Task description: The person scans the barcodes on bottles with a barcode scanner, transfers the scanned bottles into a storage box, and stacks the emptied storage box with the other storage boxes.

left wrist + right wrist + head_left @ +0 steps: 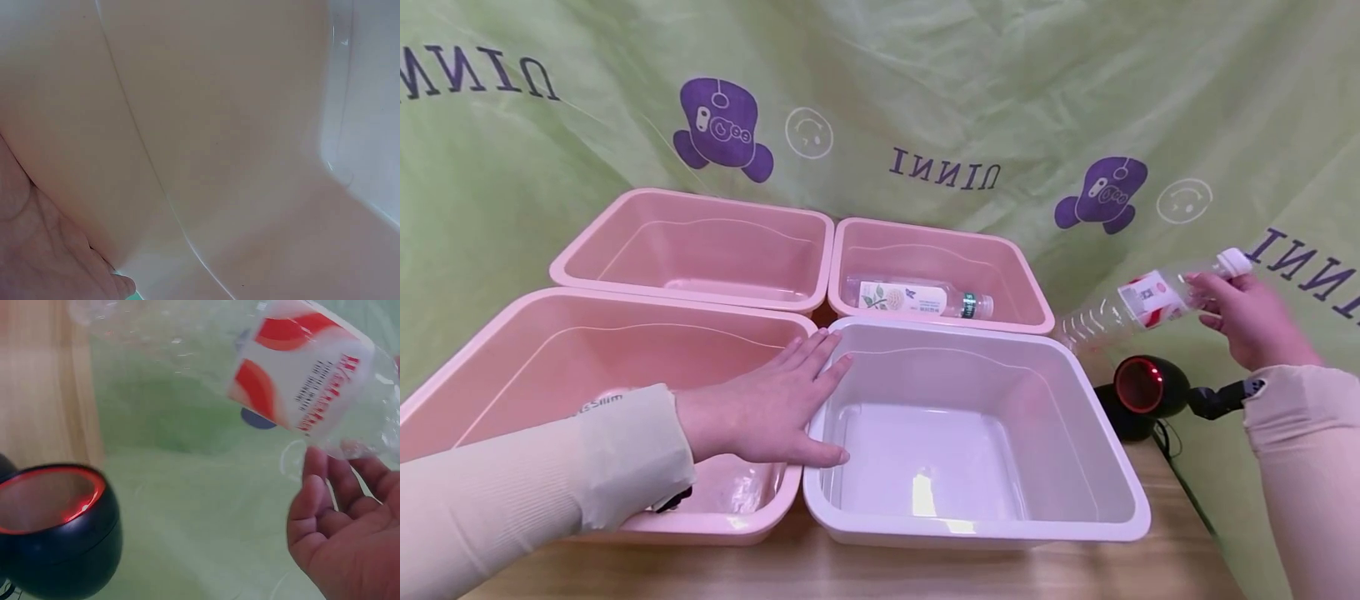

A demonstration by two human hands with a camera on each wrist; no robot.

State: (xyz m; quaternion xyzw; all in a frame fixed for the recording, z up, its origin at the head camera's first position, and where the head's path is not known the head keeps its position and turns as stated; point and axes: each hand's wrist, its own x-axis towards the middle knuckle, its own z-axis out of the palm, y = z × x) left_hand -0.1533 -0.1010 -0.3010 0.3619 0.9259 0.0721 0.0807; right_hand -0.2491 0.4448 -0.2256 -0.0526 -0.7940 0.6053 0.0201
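Held the clear bottle (pixel 1150 300) in the right hand (pixel 1251 321) by its cap end, tilted long-ways down-left just above the scanner (pixel 1142 390); left hand (pixel 767 404) flat across tub rims.

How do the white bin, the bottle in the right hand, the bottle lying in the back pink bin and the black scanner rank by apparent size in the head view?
1. White bin, clearly largest.
2. Bottle in the right hand and bottle lying in the back pink bin: they look similar, so I leave them unranked.
3. Black scanner, smallest.
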